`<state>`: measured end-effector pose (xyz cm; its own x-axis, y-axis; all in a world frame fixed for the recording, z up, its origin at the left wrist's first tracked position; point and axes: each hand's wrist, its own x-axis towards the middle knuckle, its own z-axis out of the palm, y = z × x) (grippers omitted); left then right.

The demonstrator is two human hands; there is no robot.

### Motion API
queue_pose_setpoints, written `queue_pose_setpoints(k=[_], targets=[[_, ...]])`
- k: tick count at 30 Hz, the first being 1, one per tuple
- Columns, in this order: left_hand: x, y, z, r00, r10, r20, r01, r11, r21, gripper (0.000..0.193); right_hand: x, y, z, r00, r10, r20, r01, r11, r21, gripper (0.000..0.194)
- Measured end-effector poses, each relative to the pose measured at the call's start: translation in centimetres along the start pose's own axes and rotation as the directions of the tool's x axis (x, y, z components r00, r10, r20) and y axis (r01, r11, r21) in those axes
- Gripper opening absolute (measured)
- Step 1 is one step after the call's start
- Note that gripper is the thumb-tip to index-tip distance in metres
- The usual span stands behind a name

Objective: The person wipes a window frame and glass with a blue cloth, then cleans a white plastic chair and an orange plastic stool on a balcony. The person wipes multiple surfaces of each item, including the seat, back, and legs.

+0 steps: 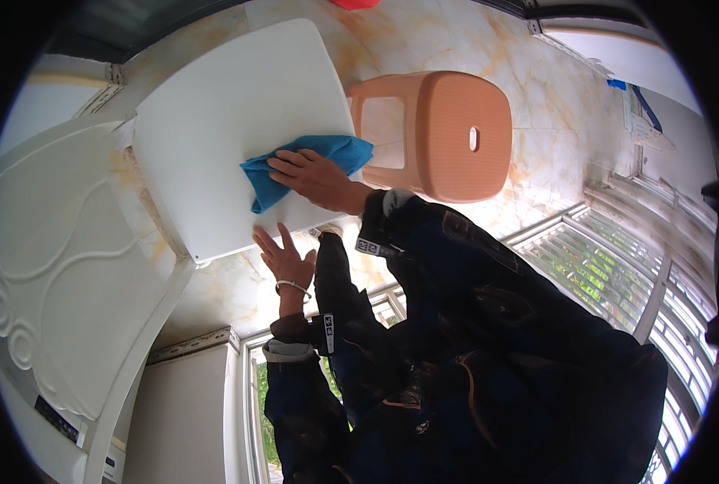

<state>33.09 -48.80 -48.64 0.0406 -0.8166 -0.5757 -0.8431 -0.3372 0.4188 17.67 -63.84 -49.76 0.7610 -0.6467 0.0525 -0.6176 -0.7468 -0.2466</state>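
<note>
A white tabletop [232, 115] with rounded corners lies before me. On its near right part my right hand [320, 180] rests on a bunched blue cloth [335, 150], fingers spread over it and the palm partly hiding it. Beside it, at the table's near edge, is my left hand [285, 260], wearing a bangle at the wrist. Its fingers are apart, the fingertips at the edge, and nothing is held in it.
An orange plastic stool [465, 136] stands close to the table's right side on the marbled tile floor [541, 115]. A white carved panel [75, 242] is at the left. Barred windows [601, 260] are at the right, and a red object [354, 3] shows at the top edge.
</note>
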Motion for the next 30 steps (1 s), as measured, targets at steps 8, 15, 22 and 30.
queue_pose_setpoints(k=[8, 15, 22, 30], targets=[[-1.6, 0.4, 0.2, 0.999, -0.052, -0.002, 0.051, 0.988, -0.145, 0.092, -5.9, -1.4, -1.6, 0.981, -0.156, 0.114, 0.124, 0.960, 0.253, 0.040], [-1.4, 3.8, 3.4, 0.965, -0.176, -0.194, 0.182, 0.983, 0.015, 0.098, -4.2, 2.8, -0.3, 0.995, 0.082, -0.063, -0.070, 0.981, 0.181, 0.040], [-3.2, 5.8, 3.3, 0.971, -0.188, -0.149, 0.152, 0.962, -0.226, 0.098, -5.5, 3.2, -2.3, 0.996, -0.089, -0.018, 0.090, 0.962, 0.256, 0.043], [-2.0, 1.4, 0.9, 0.913, -0.267, -0.308, 0.162, 0.932, -0.326, 0.093, -0.3, -1.6, 0.2, 0.969, -0.248, 0.023, 0.237, 0.945, 0.225, 0.044]])
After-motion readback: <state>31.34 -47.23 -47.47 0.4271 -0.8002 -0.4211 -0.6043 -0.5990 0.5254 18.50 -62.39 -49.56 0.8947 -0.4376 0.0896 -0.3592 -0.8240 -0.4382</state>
